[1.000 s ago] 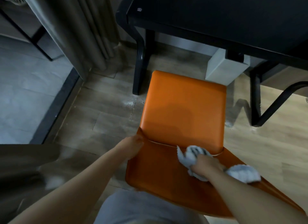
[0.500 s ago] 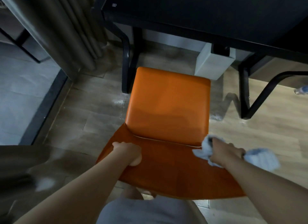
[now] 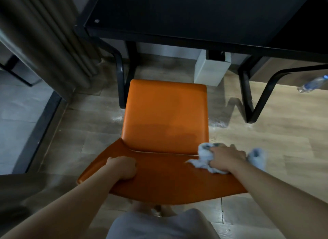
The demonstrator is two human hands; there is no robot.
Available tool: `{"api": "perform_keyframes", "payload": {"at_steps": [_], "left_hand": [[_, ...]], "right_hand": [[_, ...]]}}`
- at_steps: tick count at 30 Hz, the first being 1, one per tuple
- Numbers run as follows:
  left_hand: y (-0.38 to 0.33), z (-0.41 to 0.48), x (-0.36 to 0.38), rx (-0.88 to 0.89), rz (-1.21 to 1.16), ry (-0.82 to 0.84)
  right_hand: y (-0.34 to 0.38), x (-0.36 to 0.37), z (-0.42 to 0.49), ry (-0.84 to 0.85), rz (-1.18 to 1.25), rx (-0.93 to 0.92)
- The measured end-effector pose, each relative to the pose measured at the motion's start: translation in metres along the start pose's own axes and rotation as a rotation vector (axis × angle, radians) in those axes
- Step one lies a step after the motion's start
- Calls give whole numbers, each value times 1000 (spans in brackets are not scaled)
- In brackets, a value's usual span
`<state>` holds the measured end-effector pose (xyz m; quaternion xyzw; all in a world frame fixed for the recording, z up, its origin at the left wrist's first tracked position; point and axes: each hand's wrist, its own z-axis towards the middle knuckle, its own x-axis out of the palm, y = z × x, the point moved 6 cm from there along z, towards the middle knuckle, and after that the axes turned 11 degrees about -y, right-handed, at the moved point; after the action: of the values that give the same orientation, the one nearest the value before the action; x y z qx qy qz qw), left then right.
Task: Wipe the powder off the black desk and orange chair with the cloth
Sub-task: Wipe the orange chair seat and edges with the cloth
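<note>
Orange chair (image 3: 165,114) stands on the near side of the black worktop (image 3: 195,16). Left hand (image 3: 122,169) curls over the chair's near-left edge. Right hand (image 3: 227,158) clutches the bunched white cloth (image 3: 204,153), pressed on the chair's right side. Powder (image 3: 217,125) lies on the floor (image 3: 284,132) beside it

Crumpled pale cloth (image 3: 202,156) seemingly touches the orange chair (image 3: 165,114) at right, black desk (image 3: 195,16) beyond.

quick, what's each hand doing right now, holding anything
Left hand: fingers curled over the backrest edge of the orange chair, gripping it.
Right hand: holds the white cloth against the chair's right side.
</note>
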<state>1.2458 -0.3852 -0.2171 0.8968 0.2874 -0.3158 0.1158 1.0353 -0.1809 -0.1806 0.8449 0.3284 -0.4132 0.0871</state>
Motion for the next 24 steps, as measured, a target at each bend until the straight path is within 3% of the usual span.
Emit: {"api": "perform_keyframes", "payload": {"at_steps": [3,7,9,11,15,18,21,24], "left_hand": [[-13,0,2,22,6,-8],[-18,-1,4,48,-44,-35],[-15,-1,3,58,-91,-46],[-12,-4,1,63,-110,-70],[-10,-6,-2,45,-102,-144],[-9,-9,-4,42,-171,-226],[-7,-12,-13,37,-220,-326],[5,-17,-18,-32,-205,-335]], "right_hand": [[10,-2,-5,-31,-92,57],[111,15,-31,-27,77,-345],[136,15,-41,-42,229,-418],[113,14,-29,-27,344,-356],[8,7,5,14,159,-84],[0,9,9,93,260,11],[65,18,-4,87,150,-183],[160,17,-34,13,421,-404]]}}
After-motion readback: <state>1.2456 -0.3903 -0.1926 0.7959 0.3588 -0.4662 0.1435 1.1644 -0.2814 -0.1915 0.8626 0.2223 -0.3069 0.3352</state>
